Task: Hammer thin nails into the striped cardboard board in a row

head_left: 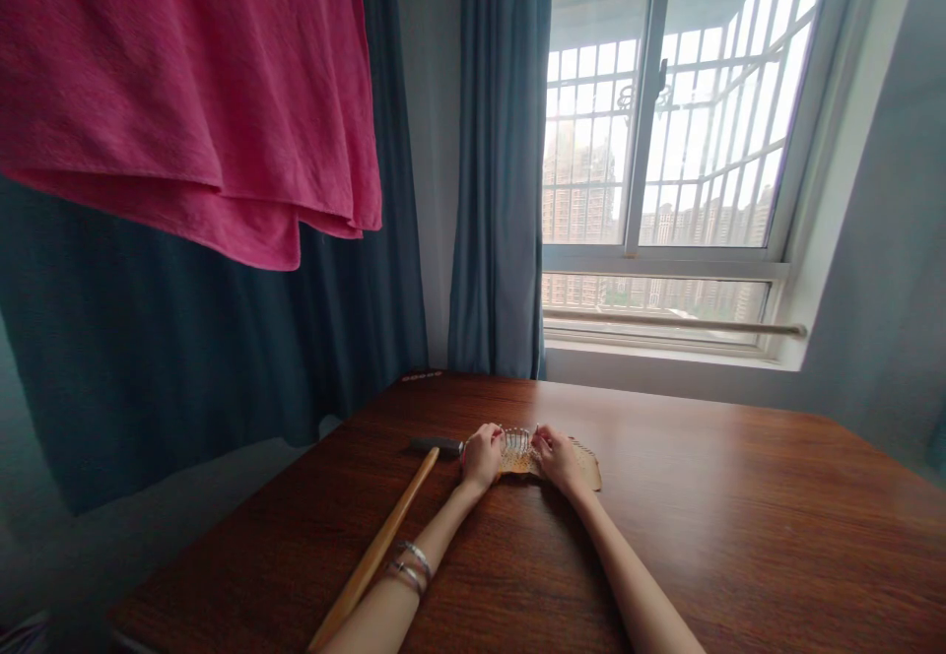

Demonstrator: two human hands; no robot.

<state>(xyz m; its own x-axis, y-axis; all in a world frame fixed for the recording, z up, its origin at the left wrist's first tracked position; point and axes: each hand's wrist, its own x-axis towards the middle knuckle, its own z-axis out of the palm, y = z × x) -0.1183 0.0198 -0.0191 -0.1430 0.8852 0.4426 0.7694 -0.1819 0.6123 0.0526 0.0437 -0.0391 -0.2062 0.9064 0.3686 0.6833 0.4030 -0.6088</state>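
Both my hands rest far out on a brown wooden table (702,536). My left hand (481,457) and my right hand (557,457) are closed on the two sides of a small tan board (587,467) with a row of thin metal pins or wires (515,440) standing up between my fingers. The board lies flat on the table. A hammer (384,546) with a long wooden handle and dark head lies just left of my left hand, not touched. Silver bangles sit on my left forearm.
A pink cloth (184,93) hangs overhead at the upper left. Blue curtains (499,162) hang behind the table. A barred window (665,142) lies beyond at the right. The table's left edge (243,506) runs diagonally toward me.
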